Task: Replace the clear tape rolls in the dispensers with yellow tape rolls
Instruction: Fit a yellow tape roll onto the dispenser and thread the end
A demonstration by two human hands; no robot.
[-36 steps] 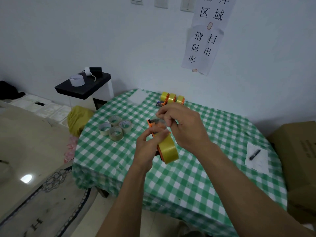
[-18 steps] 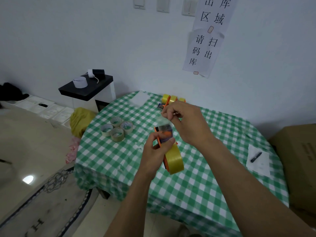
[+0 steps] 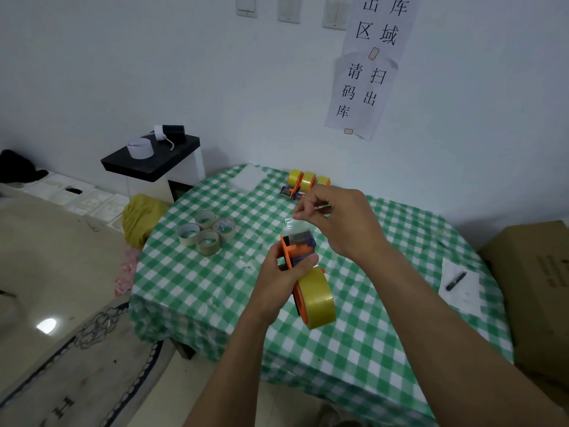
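Note:
My left hand (image 3: pixel 281 274) grips an orange tape dispenser (image 3: pixel 297 252) above the table; a yellow tape roll (image 3: pixel 315 298) sits mounted on it. My right hand (image 3: pixel 337 221) pinches the free end of the tape (image 3: pixel 292 221), which stretches up from the dispenser's front. Several clear tape rolls (image 3: pixel 207 232) lie clustered on the green checked tablecloth (image 3: pixel 209 282) at the left. Further dispensers with yellow rolls (image 3: pixel 303 181) stand at the table's far edge, partly behind my right hand.
A black marker (image 3: pixel 456 280) lies on white paper (image 3: pixel 462 295) at the table's right. A cardboard box (image 3: pixel 535 291) stands right of the table. A black-topped stand (image 3: pixel 154 158) and a yellow bag (image 3: pixel 140 215) are at the left.
My right hand has pulled the tape end up and away from the dispenser, stretching out a short length. The left hand has kept its hold on the dispenser.

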